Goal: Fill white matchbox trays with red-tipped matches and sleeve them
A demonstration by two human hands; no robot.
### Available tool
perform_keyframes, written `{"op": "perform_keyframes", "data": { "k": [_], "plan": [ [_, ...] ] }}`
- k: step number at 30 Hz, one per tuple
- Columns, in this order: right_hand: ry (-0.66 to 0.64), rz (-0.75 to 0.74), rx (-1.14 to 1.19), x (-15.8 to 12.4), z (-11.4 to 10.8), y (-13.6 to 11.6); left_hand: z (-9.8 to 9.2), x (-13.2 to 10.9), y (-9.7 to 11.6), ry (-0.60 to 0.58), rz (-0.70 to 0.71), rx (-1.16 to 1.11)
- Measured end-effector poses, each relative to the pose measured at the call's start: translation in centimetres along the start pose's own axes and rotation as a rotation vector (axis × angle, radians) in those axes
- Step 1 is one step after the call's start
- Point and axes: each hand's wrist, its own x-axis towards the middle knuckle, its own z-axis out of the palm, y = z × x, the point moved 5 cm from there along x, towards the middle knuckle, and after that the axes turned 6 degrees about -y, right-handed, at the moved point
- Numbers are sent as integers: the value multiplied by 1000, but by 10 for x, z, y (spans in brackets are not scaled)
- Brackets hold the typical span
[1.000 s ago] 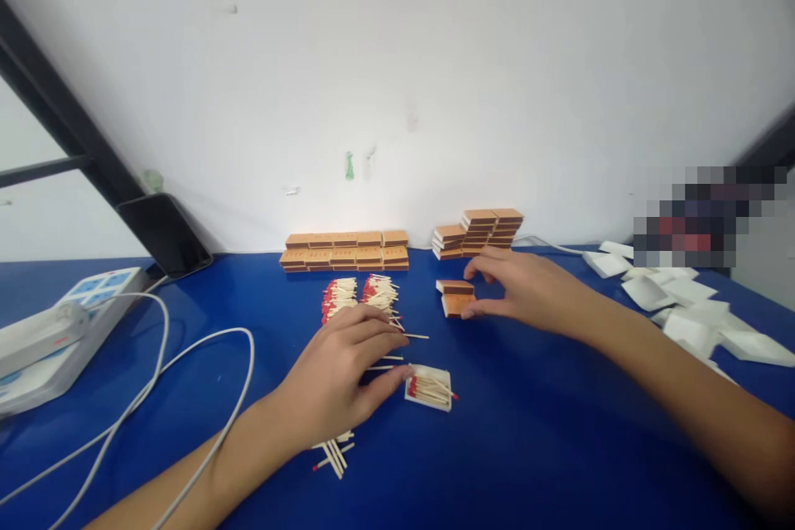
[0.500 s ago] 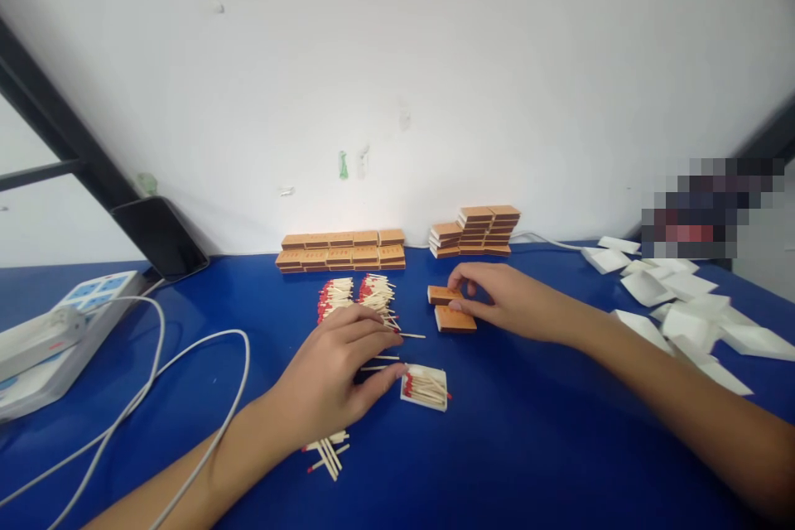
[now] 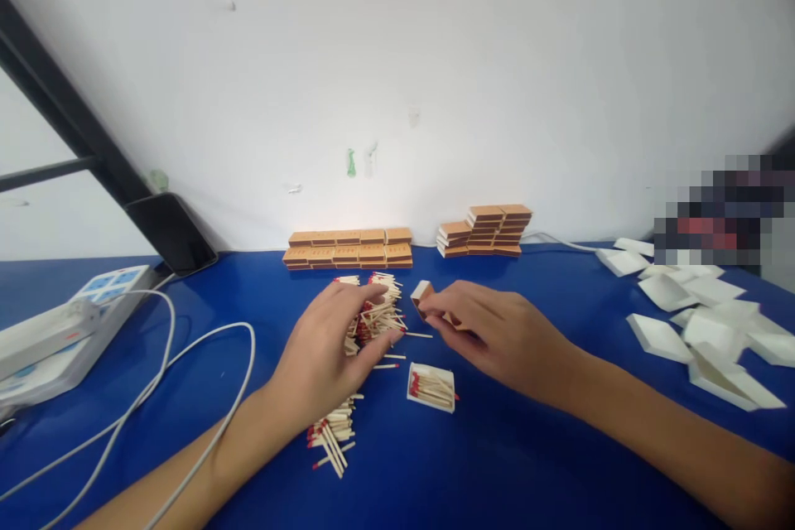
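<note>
Curving over loose matches on the blue surface, the left hand has its fingers spread wide and empty, while the fingers of the right hand pinch a tilted matchbox beyond the match-filled tray.

L hand curves loosely around loose matches, mid-left on blue surface; more by near side of wrist. R hand has a tilted matchbox at its tips, just right of pile. Open tray w/ red-tipped matches lies btwn hands, nearer. Far side, by wall: low matchbox row left, stepped stack right. White trays scattered far right; pwr strip, cable & dark phone left.
</note>
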Motion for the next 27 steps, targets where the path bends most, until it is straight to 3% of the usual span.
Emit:
{"op": "perform_keyframes", "data": {
  "k": [8, 13, 20, 24, 27],
  "plan": [
    [-88, 167, -81, -9, 6, 34, 10, 0, -6, -85, 46, 10],
    [-179, 278, -86, -12, 7, 42, 7, 0, -8, -60, 36, 21],
    [-450, 702, -169, -20, -1, 60, 6, -1, -3, -45, 21, 3],
    [-514, 658, -172, -19, 5, 49, 11, -3, -4, -70, 22, -23],
    [-486, 562, -82, -17, 6, 48, 11, -3, -4, -76, 25, -31]
  ]
}}
